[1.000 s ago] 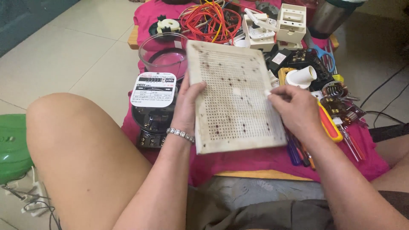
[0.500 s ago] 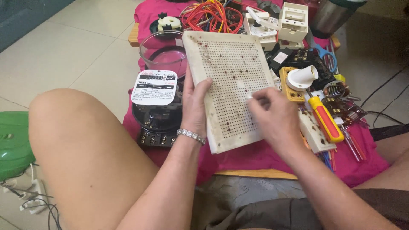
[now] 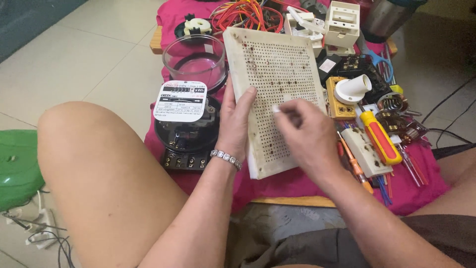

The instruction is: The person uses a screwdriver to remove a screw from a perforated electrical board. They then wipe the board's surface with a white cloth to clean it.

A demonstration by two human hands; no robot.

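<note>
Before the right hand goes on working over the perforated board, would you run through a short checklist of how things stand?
1. Left hand grips the perforated board at its left edge: ok.
2. Right hand rests on the board face, pinching something small and white: ok; what it is, cannot tell.
3. Board's lower edge rests on the pink cloth: ok.
4. Yellow-and-red screwdriver lies within reach to the right: ok.
5. Electric meter stands clear of the board: ok.

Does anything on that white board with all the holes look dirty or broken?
Yes. The white perforated plastic board has brown rusty-looking stains around many holes, mostly near its edges and lower part. The left hand steadies its side; the right hand rests on its face. No cracks show.
</note>
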